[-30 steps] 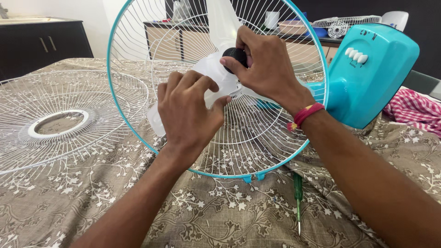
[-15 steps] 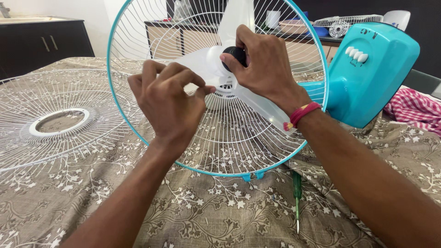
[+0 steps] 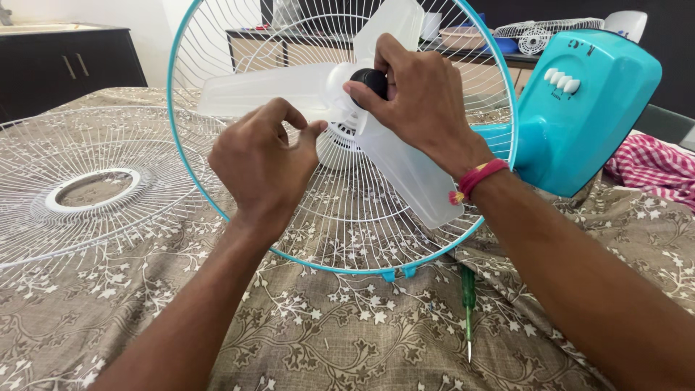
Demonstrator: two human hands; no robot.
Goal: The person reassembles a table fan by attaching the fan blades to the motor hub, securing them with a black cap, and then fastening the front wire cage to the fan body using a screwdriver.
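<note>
Head view: loose grille (image 3: pixel 94 188) lies flat on the patterned bedspread (image 3: pixel 347 333) at far left. Left hand (image 3: pixel 262 165) pinches a translucent blade (image 3: pixel 260 90) between thumb and curled fingers. Right hand (image 3: pixel 420 98) grips the black knob (image 3: pixel 371 78) at the hub, inside the rear guard (image 3: pixel 347 217). Green screwdriver (image 3: pixel 469 308) lies below; turquoise body (image 3: pixel 586 108) at right.

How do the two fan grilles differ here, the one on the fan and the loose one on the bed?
The mounted grille stands upright behind the blades; the loose grille lies flat on the bedspread. The mounted grille has a teal rim; the loose grille looks all white, with an open ring at its centre. Both hands work at the mounted one; the loose one is untouched. Both are round white wire guards.
</note>
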